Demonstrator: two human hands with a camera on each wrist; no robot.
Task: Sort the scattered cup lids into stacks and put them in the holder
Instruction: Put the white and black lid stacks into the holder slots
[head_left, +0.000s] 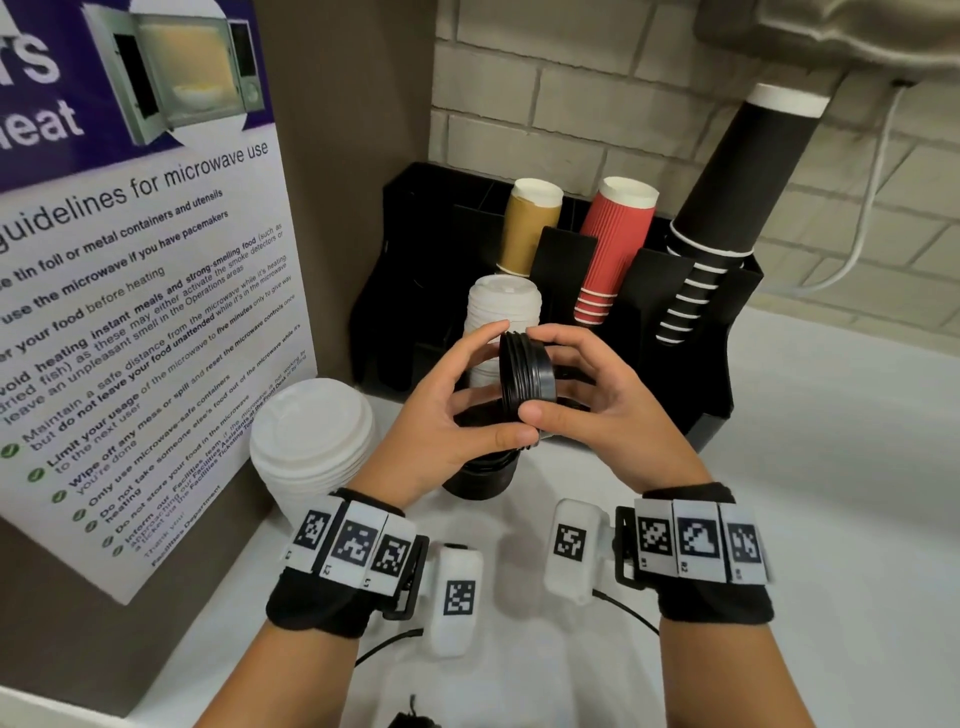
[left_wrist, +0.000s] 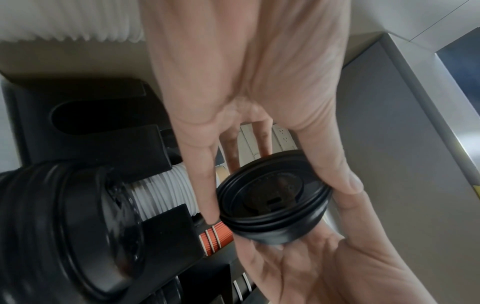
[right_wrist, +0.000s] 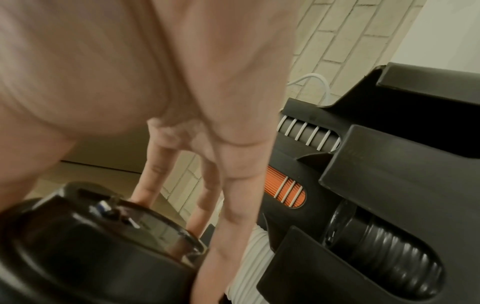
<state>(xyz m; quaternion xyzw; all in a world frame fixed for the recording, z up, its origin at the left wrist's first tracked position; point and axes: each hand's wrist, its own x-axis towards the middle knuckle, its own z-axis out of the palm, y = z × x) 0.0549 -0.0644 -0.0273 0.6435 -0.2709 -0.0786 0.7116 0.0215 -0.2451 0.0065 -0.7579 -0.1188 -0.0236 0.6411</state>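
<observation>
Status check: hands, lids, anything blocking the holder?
Left hand and right hand both grip a small stack of black lids, on edge above the counter. Holder behind, white lids already in. White stack waits left. Nothing blocking.

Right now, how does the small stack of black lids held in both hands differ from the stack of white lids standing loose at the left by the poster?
1. The held black lids are black; the loose white lid stack is white.
2. The black lids are turned on edge in the air, pinched between the left hand and right hand; the white stack rests flat on the counter, untouched.
3. The black stack looks narrower and shorter.

Both are nested lids outside the holder.
</observation>
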